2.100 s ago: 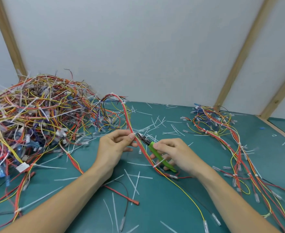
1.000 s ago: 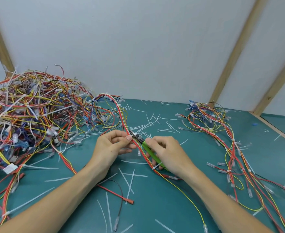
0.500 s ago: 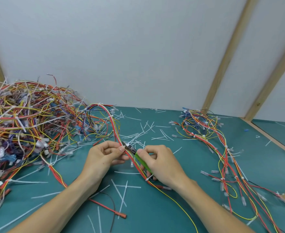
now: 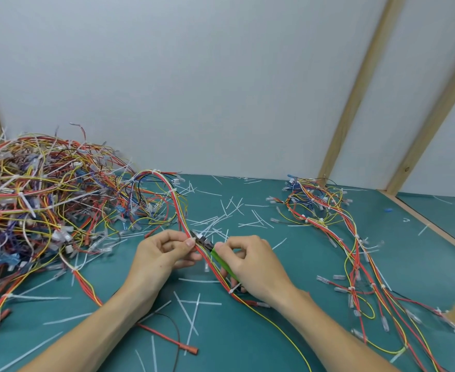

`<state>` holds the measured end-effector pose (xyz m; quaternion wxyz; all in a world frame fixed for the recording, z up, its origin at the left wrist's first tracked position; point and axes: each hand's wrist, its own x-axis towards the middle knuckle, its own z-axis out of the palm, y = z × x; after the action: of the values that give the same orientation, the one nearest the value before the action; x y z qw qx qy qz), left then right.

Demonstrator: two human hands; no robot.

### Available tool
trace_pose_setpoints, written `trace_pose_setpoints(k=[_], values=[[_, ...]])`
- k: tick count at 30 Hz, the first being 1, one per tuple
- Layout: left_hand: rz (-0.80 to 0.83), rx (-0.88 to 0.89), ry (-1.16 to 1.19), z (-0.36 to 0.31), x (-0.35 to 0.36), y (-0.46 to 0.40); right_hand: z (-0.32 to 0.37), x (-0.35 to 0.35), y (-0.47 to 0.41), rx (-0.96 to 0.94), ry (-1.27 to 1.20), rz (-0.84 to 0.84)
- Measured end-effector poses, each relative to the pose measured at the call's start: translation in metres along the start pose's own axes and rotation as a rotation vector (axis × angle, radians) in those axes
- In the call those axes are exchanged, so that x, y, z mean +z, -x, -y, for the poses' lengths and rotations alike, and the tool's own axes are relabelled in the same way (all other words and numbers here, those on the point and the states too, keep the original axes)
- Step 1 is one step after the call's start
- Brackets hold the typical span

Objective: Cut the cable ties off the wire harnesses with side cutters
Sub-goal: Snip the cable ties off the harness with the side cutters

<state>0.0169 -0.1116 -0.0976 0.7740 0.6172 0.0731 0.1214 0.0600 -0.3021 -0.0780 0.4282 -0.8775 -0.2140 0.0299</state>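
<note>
Comparing with the views from the last two seconds: both hands hold nearly the same pose as before, and what has shifted is mostly the head camera, which has tilted so the work now sits lower in frame. The left hand (image 4: 164, 253) still pinches the wire harness (image 4: 179, 210) between thumb and forefinger, right where the side cutters (image 4: 207, 247) meet it. The right hand (image 4: 250, 264) stays curled around the green handles, with the dark nose laid against the red and yellow wires just beside the left fingertips. Whether the blades are closed on a tie is too small to tell. Judgement: no cut has clearly landed in this interval; the tool is being seated on one tie, so the step is still in hand. The harness arches up from the big tangled pile (image 4: 33, 205) at left, runs down between the hands and trails toward the near edge of the green mat (image 4: 288, 264). A white cable tie (image 4: 233, 289) still binds it below the right hand, and another sits at the top of the arch. Cut tie offcuts (image 4: 191, 310) litter the mat. A second harness group (image 4: 328, 218) lies well apart at right.
</note>
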Motion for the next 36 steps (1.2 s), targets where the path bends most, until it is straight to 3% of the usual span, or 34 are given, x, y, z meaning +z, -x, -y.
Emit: trace_pose_setpoints(k=[15, 25, 36], values=[[-0.022, 0.012, 0.006, 0.0006, 0.001, -0.0021, 0.0037, 0.0018, 0.0009, 0.003, 0.022, -0.066], [-0.009, 0.03, -0.036, -0.0022, 0.0036, 0.0004, 0.0025, -0.0009, 0.0032, 0.056, -0.089, 0.002], [-0.037, 0.046, -0.045, -0.0011, 0.003, -0.0003, 0.0063, 0.0045, 0.0003, 0.005, 0.131, -0.107]])
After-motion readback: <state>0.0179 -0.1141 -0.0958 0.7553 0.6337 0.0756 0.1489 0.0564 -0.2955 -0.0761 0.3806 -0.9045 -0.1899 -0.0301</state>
